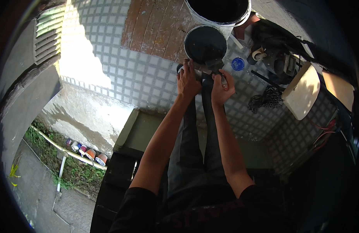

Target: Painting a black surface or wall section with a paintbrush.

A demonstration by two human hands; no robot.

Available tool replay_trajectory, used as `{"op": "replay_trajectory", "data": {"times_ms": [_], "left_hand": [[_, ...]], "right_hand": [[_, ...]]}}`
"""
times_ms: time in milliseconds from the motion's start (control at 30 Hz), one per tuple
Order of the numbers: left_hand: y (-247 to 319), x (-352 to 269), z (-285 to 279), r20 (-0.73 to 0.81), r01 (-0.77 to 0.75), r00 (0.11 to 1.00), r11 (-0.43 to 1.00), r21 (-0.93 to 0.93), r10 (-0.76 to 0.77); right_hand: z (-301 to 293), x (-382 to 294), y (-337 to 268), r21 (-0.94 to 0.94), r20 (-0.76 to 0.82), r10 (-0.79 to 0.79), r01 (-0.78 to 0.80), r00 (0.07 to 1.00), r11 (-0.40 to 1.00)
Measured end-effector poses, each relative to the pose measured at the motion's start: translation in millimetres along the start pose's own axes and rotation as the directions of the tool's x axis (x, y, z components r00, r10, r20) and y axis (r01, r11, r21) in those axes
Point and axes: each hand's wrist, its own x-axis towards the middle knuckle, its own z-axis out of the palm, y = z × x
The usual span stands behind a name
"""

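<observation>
Before me stands a bucket of dark liquid (205, 43) with a pale rim. My right hand (223, 87) grips a flat-bladed hand tool (214, 64), probably a putty knife or a flat brush, its dark end at the near rim. Beside it, my left hand (188, 81) has its fingers stretched towards the same rim, back of the hand upward. A thin brownish flat piece (202, 68) lies between the left fingers and the tool. Whether the left hand holds this piece cannot be made out, as its thumb and palm are hidden.
A larger white bucket (189, 7), dark inside, stands behind. A blue lid (238, 64), a tape roll (258, 54), a patterned cloth (265, 99) and a cream panel (302, 90) are to the right. A brown plank panel (156, 26) lies on the tiled floor (150, 72). Flowerpots (90, 153) line the lower left.
</observation>
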Motion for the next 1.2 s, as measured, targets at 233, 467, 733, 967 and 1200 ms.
{"op": "replay_trajectory", "data": {"times_ms": [233, 467, 733, 967, 1200], "left_hand": [[1, 0, -5, 0.060, 0.031, 0.998, 0.999, 0.021, -0.032], [4, 1, -2, 0.037, 0.021, 0.999, 0.999, 0.031, -0.022], [-2, 1, 2, 0.047, 0.029, 0.998, 1.000, 0.012, -0.030], [1, 0, 0, 0.041, 0.038, 0.998, 0.999, 0.008, -0.039], [4, 3, -1, 0.059, 0.045, 0.997, 0.999, 0.020, -0.046]], "right_hand": [[-12, 12, -33, -0.256, 0.133, -0.265, 0.291, 0.955, 0.922], [-14, 33, -20, -0.205, 0.237, -0.326, 0.375, 0.915, 0.904], [-30, 25, -28, -0.284, 0.323, -0.334, 0.428, 0.885, 0.858], [-12, 29, -51, 0.081, -0.036, 0.360, -0.356, 0.932, 0.931], [-2, 18, -28, 0.387, -0.138, 0.597, -0.512, 0.790, 0.767]]}}
